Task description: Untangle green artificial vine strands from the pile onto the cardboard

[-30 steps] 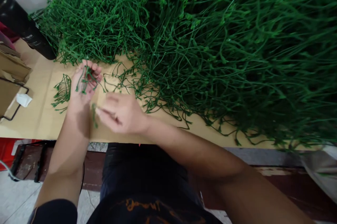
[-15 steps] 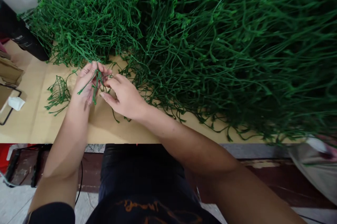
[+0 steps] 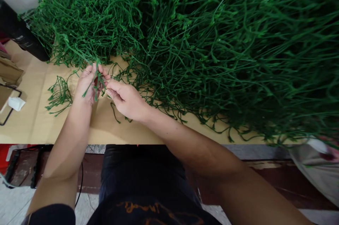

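Observation:
My left hand is raised over the table's left part, its fingers closed around a small bunch of green plastic stems. Beside it, my right hand has thumb and index finger pinched together at the bunch's right side; what lies between those fingertips is too small to make out. A small cluster of green stems lies on the table to the left of my left hand. Behind both hands rises a large heap of green stems, which spreads far to the right.
The table has a brown paper-like cover. A black cylindrical object leans at the back left. Near the left edge are a cardboard box and a white piece. Below right is a greyish bag.
My right thumb and index finger have come together, and the hand has moved slightly down and right. The bunch in my left hand has tilted and shifted a little.

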`<state>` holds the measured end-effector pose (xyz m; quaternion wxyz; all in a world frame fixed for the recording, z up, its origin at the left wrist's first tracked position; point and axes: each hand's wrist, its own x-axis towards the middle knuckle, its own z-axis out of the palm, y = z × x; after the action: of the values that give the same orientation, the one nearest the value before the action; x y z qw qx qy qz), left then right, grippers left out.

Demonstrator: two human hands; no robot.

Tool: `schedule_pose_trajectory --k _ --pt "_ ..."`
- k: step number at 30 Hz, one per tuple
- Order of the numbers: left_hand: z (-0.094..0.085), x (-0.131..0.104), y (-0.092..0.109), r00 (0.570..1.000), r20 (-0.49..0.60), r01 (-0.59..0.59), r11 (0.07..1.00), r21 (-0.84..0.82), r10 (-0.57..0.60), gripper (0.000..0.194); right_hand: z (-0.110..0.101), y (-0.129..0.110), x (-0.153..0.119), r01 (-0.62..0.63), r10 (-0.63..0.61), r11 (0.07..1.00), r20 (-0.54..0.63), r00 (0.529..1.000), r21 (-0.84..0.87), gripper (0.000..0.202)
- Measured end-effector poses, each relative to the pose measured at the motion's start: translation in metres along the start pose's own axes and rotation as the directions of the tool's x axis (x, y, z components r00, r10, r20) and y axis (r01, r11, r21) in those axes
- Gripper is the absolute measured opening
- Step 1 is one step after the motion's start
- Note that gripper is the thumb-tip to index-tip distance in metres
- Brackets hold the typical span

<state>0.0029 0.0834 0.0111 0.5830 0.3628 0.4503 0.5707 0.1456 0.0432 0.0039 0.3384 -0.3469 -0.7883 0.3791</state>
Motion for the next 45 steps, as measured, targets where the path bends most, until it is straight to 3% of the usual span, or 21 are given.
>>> schedule_pose_trajectory --k 2,4,6,8,10,13,15,22,26,31,37,45 --pt "-0.008 -0.002 0.004 0.999 -0.038 -0.010 0.999 -0.051 0.008 0.021 0.005 -0.010 -0.007 0.085 -0.075 0.995 0.153 0.985 -0.059 0.016" --pt "-0.017 -0.006 0.009 0.996 -0.059 -0.077 0.996 -0.045 0.074 0.014 0.010 -0.020 -0.014 0.240 -0.198 0.966 0.315 0.928 -0.100 0.009" --pt "-0.024 -0.009 0.014 0.987 -0.054 -0.149 0.989 0.016 0.150 0.013 0.011 -0.025 -0.016 0.341 -0.271 0.928 0.353 0.896 -0.153 0.009" --pt "-0.025 -0.009 0.016 0.988 -0.032 -0.151 0.986 0.064 0.153 0.016 0.004 -0.019 -0.013 0.318 -0.264 0.918 0.234 0.936 -0.237 0.016" --pt "-0.019 -0.005 0.015 0.994 -0.022 -0.106 0.992 0.070 0.108 0.020 -0.009 -0.006 -0.006 0.208 -0.219 0.927 0.000 0.976 -0.312 0.020" --pt "-0.006 0.000 0.010 0.999 -0.015 -0.050 0.997 0.060 0.051 0.027 -0.029 0.014 0.002 0.049 -0.178 0.933 -0.338 0.924 -0.356 0.017" --pt "0.002 0.001 0.007 0.999 -0.001 -0.051 0.996 0.075 0.051 0.027 -0.034 0.020 0.004 0.016 -0.169 0.938 -0.415 0.894 -0.347 0.019" --pt "0.016 -0.005 -0.003 0.996 0.061 -0.084 0.967 0.239 0.071 0.022 -0.005 0.007 0.002 0.048 -0.086 0.978 -0.178 0.980 -0.205 0.028" --pt "0.020 -0.006 -0.007 0.995 0.063 -0.090 0.973 0.213 0.078 0.019 -0.002 0.011 0.005 -0.043 0.030 0.998 -0.220 0.975 -0.052 0.023" --pt "0.021 -0.012 0.000 0.995 0.043 -0.093 0.980 0.175 0.087 0.018 -0.003 0.021 0.011 -0.135 0.199 0.968 -0.312 0.929 0.213 0.022" --pt "0.019 -0.012 -0.002 0.991 0.093 -0.102 0.990 0.096 0.093 0.016 0.004 0.024 0.013 -0.074 0.180 0.931 -0.274 0.945 0.358 0.017" --pt "0.023 -0.011 -0.002 0.998 0.002 -0.060 0.982 0.181 0.061 0.020 0.000 0.020 0.012 -0.082 0.191 0.837 -0.148 0.970 0.540 0.027"
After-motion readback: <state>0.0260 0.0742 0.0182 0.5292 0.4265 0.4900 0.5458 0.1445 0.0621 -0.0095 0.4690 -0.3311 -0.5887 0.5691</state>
